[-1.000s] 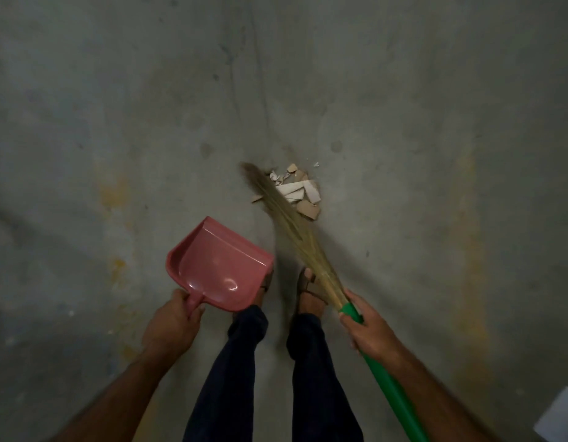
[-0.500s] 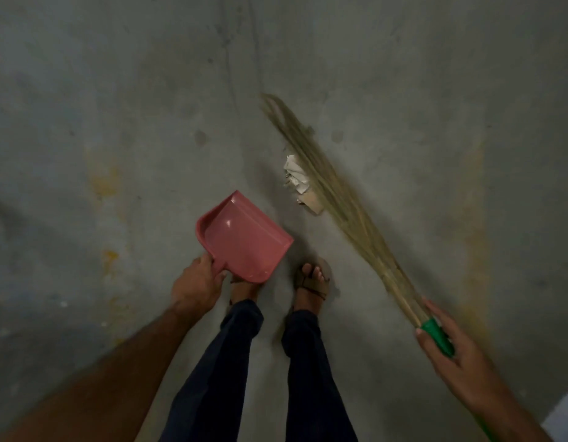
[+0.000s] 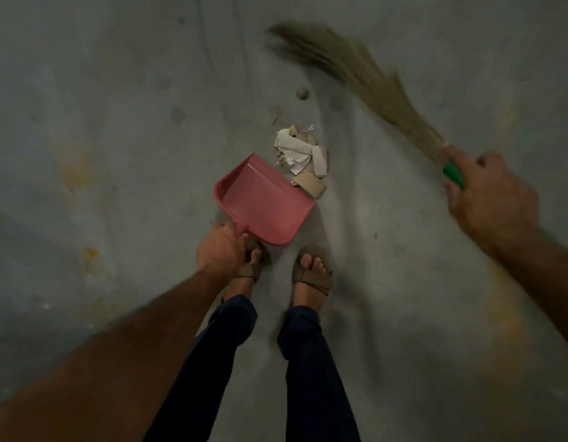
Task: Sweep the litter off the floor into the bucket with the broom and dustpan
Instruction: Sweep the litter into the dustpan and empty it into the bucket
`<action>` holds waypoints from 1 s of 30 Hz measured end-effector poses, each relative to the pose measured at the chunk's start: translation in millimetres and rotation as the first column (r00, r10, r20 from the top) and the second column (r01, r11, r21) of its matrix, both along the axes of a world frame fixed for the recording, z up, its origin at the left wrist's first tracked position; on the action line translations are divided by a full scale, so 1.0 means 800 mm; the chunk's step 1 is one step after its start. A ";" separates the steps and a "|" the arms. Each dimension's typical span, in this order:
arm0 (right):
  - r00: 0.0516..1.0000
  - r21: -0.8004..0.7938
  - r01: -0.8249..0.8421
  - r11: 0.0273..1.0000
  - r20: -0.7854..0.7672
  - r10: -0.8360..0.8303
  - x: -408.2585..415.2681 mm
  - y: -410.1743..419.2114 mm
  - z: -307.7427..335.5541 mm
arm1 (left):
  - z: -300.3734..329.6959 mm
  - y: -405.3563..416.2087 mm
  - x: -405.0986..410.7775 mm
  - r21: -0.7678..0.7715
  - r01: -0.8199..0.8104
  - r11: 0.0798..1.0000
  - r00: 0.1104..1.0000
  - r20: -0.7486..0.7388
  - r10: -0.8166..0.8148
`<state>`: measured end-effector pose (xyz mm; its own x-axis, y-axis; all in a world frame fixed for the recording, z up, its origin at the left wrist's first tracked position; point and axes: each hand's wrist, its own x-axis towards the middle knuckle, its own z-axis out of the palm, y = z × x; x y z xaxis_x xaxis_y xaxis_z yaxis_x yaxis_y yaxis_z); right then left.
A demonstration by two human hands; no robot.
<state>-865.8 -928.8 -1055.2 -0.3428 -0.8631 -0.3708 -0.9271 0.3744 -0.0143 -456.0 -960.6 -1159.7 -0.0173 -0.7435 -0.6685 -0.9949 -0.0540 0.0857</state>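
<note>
Dustpan set beside a litter pile, broom raised off to one side.

The left hand (image 3: 219, 250) grips the pink dustpan (image 3: 263, 204), its open edge touching the litter (image 3: 303, 157) at 1 o'clock; the right hand (image 3: 491, 199) grips the broom (image 3: 365, 81) by its green handle, bristles blurred at 12 o'clock of the litter on the floor (image 3: 100, 122).

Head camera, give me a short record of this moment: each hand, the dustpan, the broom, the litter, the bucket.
left hand: grips the dustpan handle
right hand: grips the broom's green handle
dustpan: pink, no litter in it, open edge next to the pile
broom: bristles blurred, beyond and right of the pile
litter: paper and cardboard scraps piled on the floor
bucket: not in view
</note>
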 end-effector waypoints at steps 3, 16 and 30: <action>0.977 0.117 -0.186 0.976 -0.081 0.196 -0.034 -0.023 -0.025 | -0.009 -0.013 -0.013 -0.030 0.012 0.999 1.000 -0.019 -0.012; 0.909 0.177 0.124 0.976 0.373 -0.183 0.029 0.266 0.051 | -0.025 -0.069 0.031 0.159 0.163 0.974 0.984 -0.097 -0.149; 0.912 0.364 0.012 0.931 0.377 -0.159 0.083 0.259 0.030 | -0.030 -0.034 0.041 0.197 0.148 0.969 0.988 -0.068 -0.137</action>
